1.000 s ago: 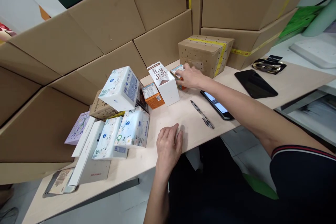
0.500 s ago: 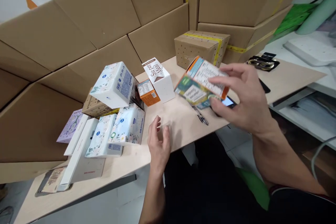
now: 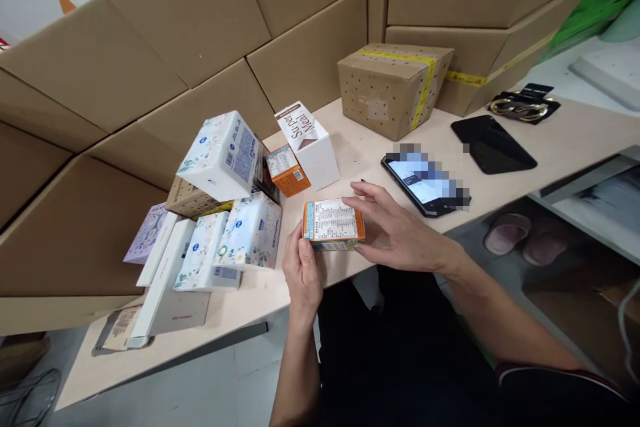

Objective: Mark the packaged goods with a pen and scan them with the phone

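A small printed carton (image 3: 333,223) with orange edges and a white label of fine text sits between both my hands, just above the table's front edge. My left hand (image 3: 303,271) grips its left end from below. My right hand (image 3: 395,230) holds its right end, fingers curled over the top. Just behind stand a white box (image 3: 311,150) lettered "Super Meal" and a small orange box (image 3: 286,172).
Tissue packs (image 3: 227,203) and flat white boxes (image 3: 167,283) pile up at the left of the pale table (image 3: 360,153). A lit phone (image 3: 423,183), a dark phone (image 3: 493,145), a taped dotted carton (image 3: 393,87) and sunglasses (image 3: 523,107) lie to the right. Large cardboard boxes (image 3: 200,33) wall the back.
My right hand lifted the small carton from beside the white box and brought it down to the front edge. My left hand rose off the table and took hold of its left end.
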Motion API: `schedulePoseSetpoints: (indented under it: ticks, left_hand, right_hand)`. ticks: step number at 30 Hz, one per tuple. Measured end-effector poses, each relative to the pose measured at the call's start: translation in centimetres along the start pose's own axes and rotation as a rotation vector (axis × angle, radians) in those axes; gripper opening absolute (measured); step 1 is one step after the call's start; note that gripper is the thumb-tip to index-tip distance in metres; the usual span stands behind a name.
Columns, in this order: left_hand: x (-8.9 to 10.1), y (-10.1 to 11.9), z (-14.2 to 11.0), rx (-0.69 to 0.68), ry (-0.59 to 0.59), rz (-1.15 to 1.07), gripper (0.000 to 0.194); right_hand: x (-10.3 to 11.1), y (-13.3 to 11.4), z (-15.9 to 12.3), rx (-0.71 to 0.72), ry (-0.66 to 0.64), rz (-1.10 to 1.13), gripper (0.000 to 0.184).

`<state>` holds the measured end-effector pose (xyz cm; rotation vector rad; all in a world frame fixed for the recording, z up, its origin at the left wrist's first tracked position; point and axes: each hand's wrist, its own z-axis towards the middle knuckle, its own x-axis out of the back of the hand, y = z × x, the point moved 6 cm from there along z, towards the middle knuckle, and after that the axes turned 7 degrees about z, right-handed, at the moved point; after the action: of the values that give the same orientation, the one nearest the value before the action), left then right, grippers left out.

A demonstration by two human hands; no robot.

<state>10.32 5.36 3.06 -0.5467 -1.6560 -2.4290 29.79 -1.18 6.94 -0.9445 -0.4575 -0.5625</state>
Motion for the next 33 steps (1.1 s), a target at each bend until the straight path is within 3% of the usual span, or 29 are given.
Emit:
schedulePoseSetpoints:
  ticks: [5,12,15,19,23,27,33]
  left_hand:
    - [0.1,0.3,0.0,-0.025,0.016,0.064,0.046]
    - [0.5,0.3,-0.4,-0.106,0.096,-0.038,0.042]
    - [0.7,0.2,-0.6,-0.112,0.116,-0.015,0.036]
    - [1.3,0.3,-0.6,-0.115,0.169,0.052,0.028]
    - [0.9,0.1,-0.3,-0.036,0.111,0.094,0.033]
    - [0.4,0.2,-0.1,0.003,0.046,0.154,0.037]
    - [0.1,0.3,-0.3,-0.086,0.091,-0.008,0.044]
  right_hand:
    - [-0.1,1.0,-0.8,-0.134,0.033,0.006,0.073]
    - [-0.1,-0.3,0.1,0.019,0.049,-0.025,0.074]
    - [-0.2,-0.1,-0.2,-0.021,0.023,0.019,0.075]
    - [0.0,0.2,-1.1,-0.093,0.066,0.111,0.057]
    - [0.2,0.1,-1.2,-0.162,0.153,0.083,0.041]
    - [-0.3,0.3,-0.9,-0.259,0.140,0.068,0.046]
    - [-0.7,-0.1,-0.9,-0.200,0.233,0.103,0.059]
